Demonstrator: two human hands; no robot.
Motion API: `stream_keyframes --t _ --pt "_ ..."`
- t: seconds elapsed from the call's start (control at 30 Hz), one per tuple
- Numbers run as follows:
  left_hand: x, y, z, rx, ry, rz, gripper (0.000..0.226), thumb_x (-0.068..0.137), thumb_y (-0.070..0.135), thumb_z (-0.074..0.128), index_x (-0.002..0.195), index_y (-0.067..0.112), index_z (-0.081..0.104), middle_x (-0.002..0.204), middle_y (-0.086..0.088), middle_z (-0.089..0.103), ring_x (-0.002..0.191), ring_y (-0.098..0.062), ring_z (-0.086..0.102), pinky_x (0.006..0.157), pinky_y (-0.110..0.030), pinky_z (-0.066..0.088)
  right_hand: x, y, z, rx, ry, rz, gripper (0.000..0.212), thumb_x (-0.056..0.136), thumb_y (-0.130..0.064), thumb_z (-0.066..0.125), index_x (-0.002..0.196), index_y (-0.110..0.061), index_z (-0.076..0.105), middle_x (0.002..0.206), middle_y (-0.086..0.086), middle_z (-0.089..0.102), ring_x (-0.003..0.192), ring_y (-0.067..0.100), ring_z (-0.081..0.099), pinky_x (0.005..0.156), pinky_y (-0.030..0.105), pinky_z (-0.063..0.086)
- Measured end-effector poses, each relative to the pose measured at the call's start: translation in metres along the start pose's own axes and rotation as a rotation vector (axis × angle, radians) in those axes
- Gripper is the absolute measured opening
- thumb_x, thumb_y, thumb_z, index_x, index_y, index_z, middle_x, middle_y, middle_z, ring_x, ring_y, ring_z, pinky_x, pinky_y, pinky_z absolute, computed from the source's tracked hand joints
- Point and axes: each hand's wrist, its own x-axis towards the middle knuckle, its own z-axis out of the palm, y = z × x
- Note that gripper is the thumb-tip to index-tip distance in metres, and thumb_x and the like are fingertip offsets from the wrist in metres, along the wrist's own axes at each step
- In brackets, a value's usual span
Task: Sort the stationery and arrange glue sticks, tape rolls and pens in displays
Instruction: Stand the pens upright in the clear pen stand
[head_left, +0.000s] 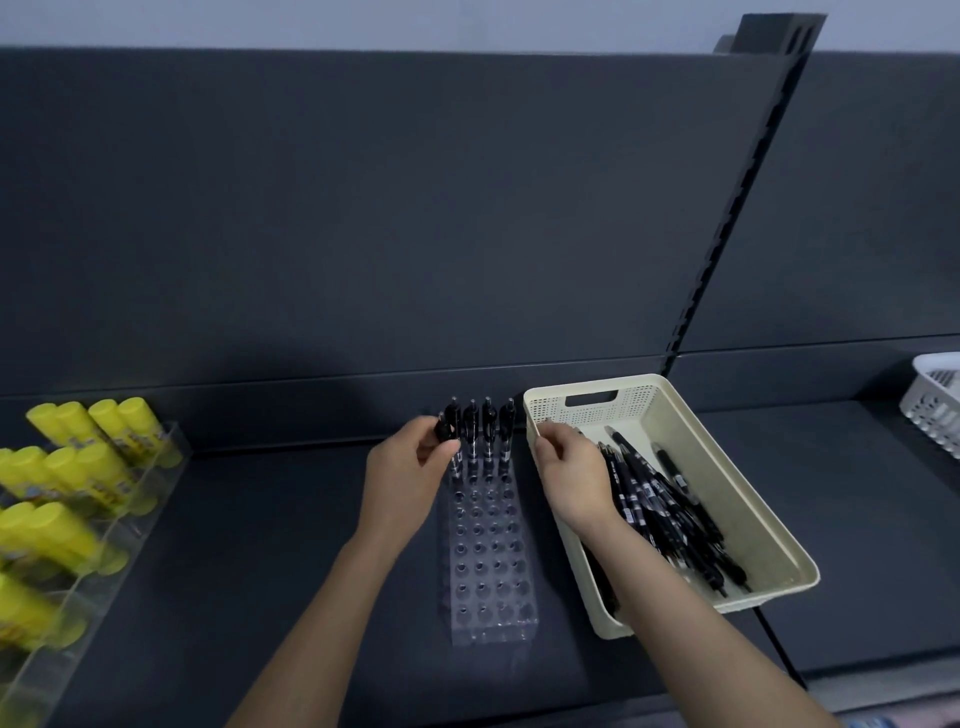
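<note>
A clear acrylic pen holder (488, 561) with rows of holes stands on the dark shelf. Several black pens (480, 428) stand upright in its far row. My left hand (410, 467) pinches another black pen (444, 428) at the far left corner of the holder. To the right, a cream plastic basket (691, 436) holds a pile of black pens (670, 514). My right hand (571, 467) reaches into the basket's far left part, fingers curled; what they hold is hidden.
A clear tiered display with yellow glue sticks (78, 467) fills the left side. A white perforated basket (935, 410) sits at the far right. The shelf's dark back panel (415, 208) rises behind, with a slotted upright (727, 218).
</note>
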Motion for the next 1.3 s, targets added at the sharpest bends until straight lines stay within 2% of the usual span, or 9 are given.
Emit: stream_keyframes --t 0.1,0.2,0.43,0.73,0.9,0.97,1.07,1.13,1.3 --pt "0.0 -0.002 0.004 0.037 -0.005 -0.007 0.014 0.087 0.022 0.067 0.081 0.01 0.064 0.075 0.005 0.065 0.074 -0.007 0.059 0.069 -0.024 0.048 0.001 0.001 0.0 0.005 0.01 -0.002 0.025 0.095 -0.016 0.048 0.113 -0.009 0.064 0.103 0.006 0.069 0.095 0.02 0.06 0.077 0.023 0.04" --pt "0.002 0.0 0.002 0.138 -0.028 0.032 0.022 0.088 0.026 0.066 0.072 0.012 0.058 0.071 0.004 0.061 0.07 -0.011 0.058 0.066 -0.028 0.048 0.0 0.001 0.0 0.017 0.007 0.007 0.026 0.095 -0.018 0.048 0.114 -0.01 0.064 0.104 0.005 0.069 0.098 0.02 0.062 0.085 0.028 0.047" --pt "0.004 0.009 0.004 0.46 -0.112 0.131 0.03 0.095 0.031 0.054 0.074 0.014 0.042 0.071 -0.001 0.054 0.065 -0.018 0.052 0.058 -0.034 0.043 -0.002 -0.002 -0.002 0.015 0.017 0.008 0.027 0.095 -0.017 0.049 0.117 -0.009 0.063 0.107 0.003 0.069 0.1 0.018 0.061 0.09 0.029 0.048" --pt "-0.016 0.013 -0.004 0.136 0.044 -0.036 0.015 0.083 0.028 0.071 0.086 0.021 0.058 0.085 0.009 0.058 0.076 -0.003 0.057 0.07 -0.018 0.046 -0.005 -0.006 -0.014 -0.039 -0.069 -0.009 0.024 0.094 -0.019 0.053 0.112 -0.008 0.064 0.098 0.002 0.068 0.091 0.016 0.06 0.078 0.022 0.041" --pt "-0.025 0.026 -0.009 0.06 -0.033 -0.011 0.01 0.082 0.023 0.071 0.08 0.026 0.062 0.081 0.01 0.062 0.077 0.0 0.057 0.068 -0.01 0.044 -0.007 0.002 -0.063 -0.369 -0.017 -0.08 0.027 0.089 -0.015 0.06 0.115 -0.008 0.064 0.107 0.008 0.068 0.093 0.02 0.061 0.078 0.02 0.04" --pt "-0.027 0.029 -0.004 0.02 -0.043 -0.017 0.009 0.082 0.022 0.07 0.08 0.027 0.063 0.081 0.011 0.063 0.078 0.002 0.057 0.069 -0.008 0.044 -0.004 0.015 -0.08 -0.556 -0.01 -0.001 0.028 0.088 -0.021 0.06 0.113 -0.009 0.063 0.106 0.012 0.062 0.102 0.031 0.059 0.087 0.029 0.047" --pt "-0.027 0.034 0.007 0.026 -0.092 -0.014 0.006 0.084 0.024 0.069 0.085 0.027 0.064 0.083 0.013 0.064 0.08 0.007 0.057 0.069 -0.005 0.043 -0.008 0.025 -0.089 -0.778 -0.173 0.166 0.024 0.085 -0.035 0.06 0.093 -0.014 0.055 0.106 0.006 0.057 0.106 0.035 0.054 0.088 0.039 0.048" --pt "-0.027 0.038 0.015 0.032 -0.132 -0.016 0.005 0.085 0.025 0.068 0.088 0.027 0.064 0.086 0.015 0.064 0.08 0.008 0.058 0.069 -0.004 0.043 -0.01 0.031 -0.086 -0.769 -0.214 0.187 0.022 0.083 -0.035 0.058 0.092 -0.015 0.055 0.105 0.01 0.062 0.095 0.031 0.059 0.083 0.037 0.048" --pt "-0.026 0.045 0.029 0.034 -0.187 -0.01 0.005 0.088 0.024 0.065 0.09 0.029 0.063 0.088 0.017 0.064 0.082 0.005 0.059 0.068 -0.005 0.043 -0.01 0.026 -0.089 -0.56 -0.23 0.267 0.025 0.083 -0.019 0.06 0.065 -0.012 0.044 0.064 0.001 0.054 0.055 0.016 0.052 0.048 0.025 0.04"
